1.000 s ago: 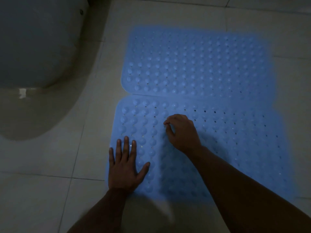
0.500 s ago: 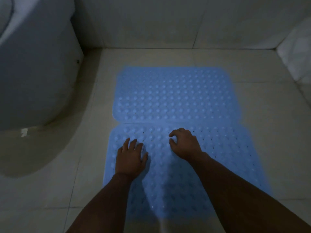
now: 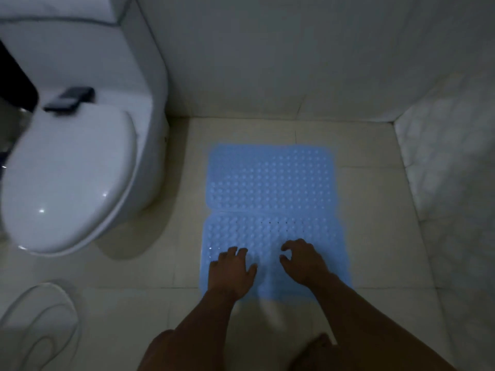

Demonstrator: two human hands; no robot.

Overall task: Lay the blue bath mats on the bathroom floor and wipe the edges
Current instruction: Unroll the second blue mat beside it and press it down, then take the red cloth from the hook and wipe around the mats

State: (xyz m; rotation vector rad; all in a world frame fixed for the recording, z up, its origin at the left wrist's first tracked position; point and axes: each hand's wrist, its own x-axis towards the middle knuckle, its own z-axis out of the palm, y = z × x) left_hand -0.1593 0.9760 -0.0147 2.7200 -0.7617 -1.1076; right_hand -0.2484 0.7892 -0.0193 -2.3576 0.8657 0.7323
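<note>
Pale floor tiles (image 3: 139, 311) are carrying both mats. Left hand (image 3: 231, 271) and right hand (image 3: 304, 263) are hovering apart over the near mat (image 3: 270, 236), fingers loosely curled, gripping nothing; contact is unclear. Far mat (image 3: 270, 178) is lying edge to edge beyond it; toilet (image 3: 80, 156) is standing left. Mats are looking soft, floppy, light: best pinched at a corner.
</note>
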